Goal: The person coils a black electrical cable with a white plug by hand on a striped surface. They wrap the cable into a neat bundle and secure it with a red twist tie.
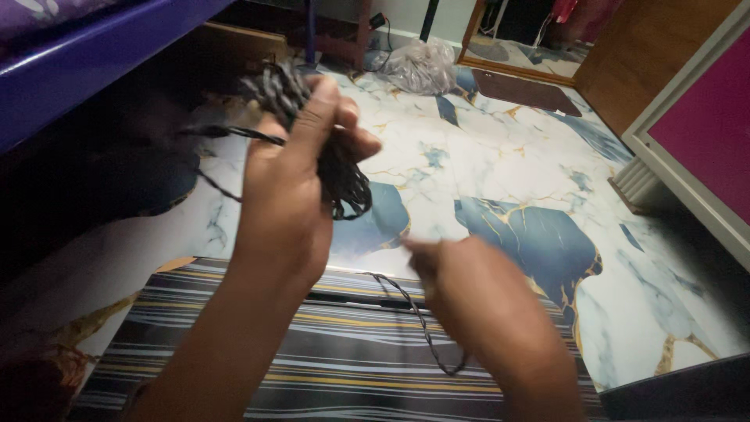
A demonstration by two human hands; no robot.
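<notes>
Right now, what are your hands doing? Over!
Left hand grip shut on coiled dark cord. Right hand pinching the cord's loose end. Striped mat below, nothing blocking.

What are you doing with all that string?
A person is handling a dark braided cord over a marble-patterned floor. The left hand grips a bundled coil of it, raised up. The right hand pinches a loose strand that loops down over a striped mat. A plastic bag lies farther back.
</notes>
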